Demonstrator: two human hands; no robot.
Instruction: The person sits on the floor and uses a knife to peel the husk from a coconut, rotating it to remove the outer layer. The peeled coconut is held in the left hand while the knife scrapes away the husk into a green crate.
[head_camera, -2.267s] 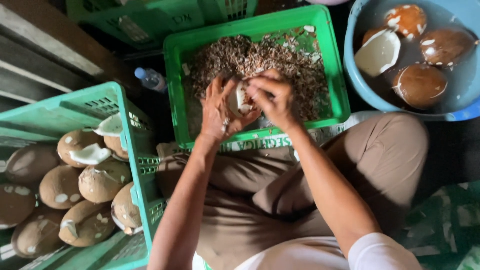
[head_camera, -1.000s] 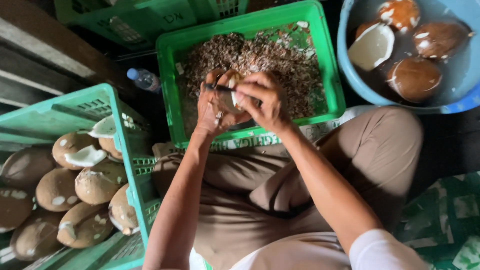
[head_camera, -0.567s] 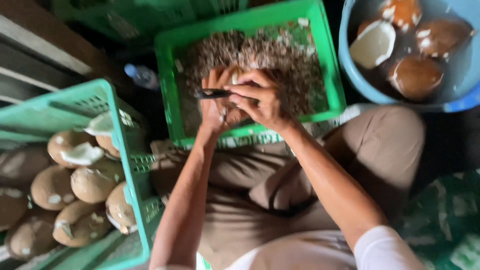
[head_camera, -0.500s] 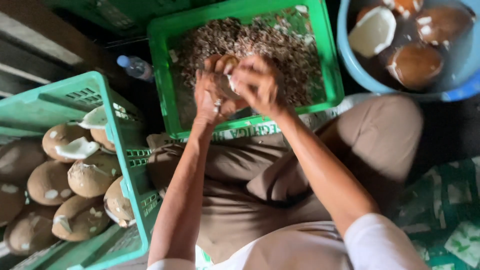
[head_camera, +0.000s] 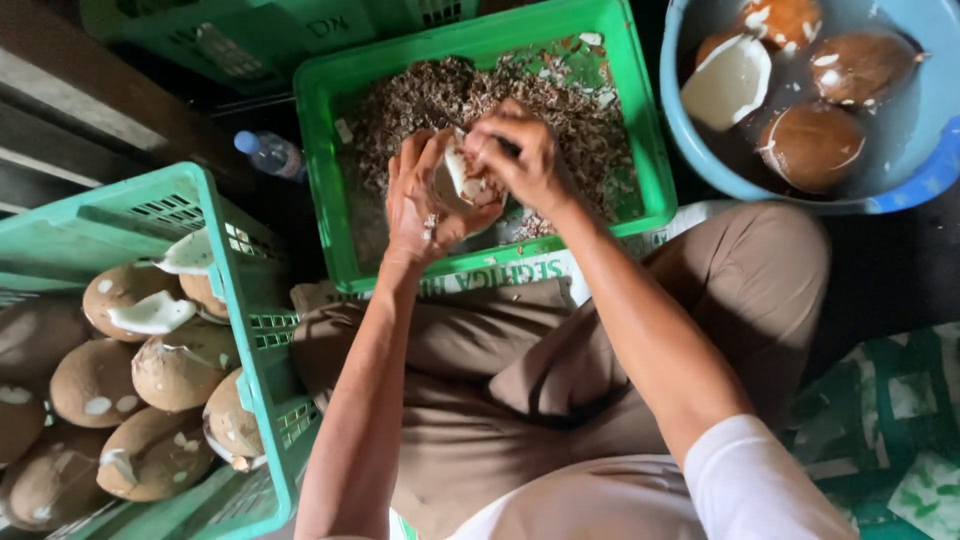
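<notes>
My left hand (head_camera: 422, 200) cups a piece of coconut (head_camera: 460, 178), brown-skinned with white flesh showing. My right hand (head_camera: 518, 150) presses against the top of the piece, fingers closed around a small dark blade that is mostly hidden. Both hands hover over a bright green crate (head_camera: 330, 180) whose floor is covered with brown and white shavings (head_camera: 420, 95). My knees in tan trousers sit just below the crate.
A blue basin (head_camera: 900, 190) of water at the top right holds several peeled coconuts (head_camera: 810, 145). A teal crate (head_camera: 230, 290) on the left is filled with brown coconuts (head_camera: 95, 380). A plastic bottle (head_camera: 268, 153) lies between the crates. Another green crate (head_camera: 300, 30) stands behind.
My hands stayed over the green crate, turning the coconut piece. The dark blade that stuck out to the left earlier is now tucked under my right fingers. The view shifted slightly.
</notes>
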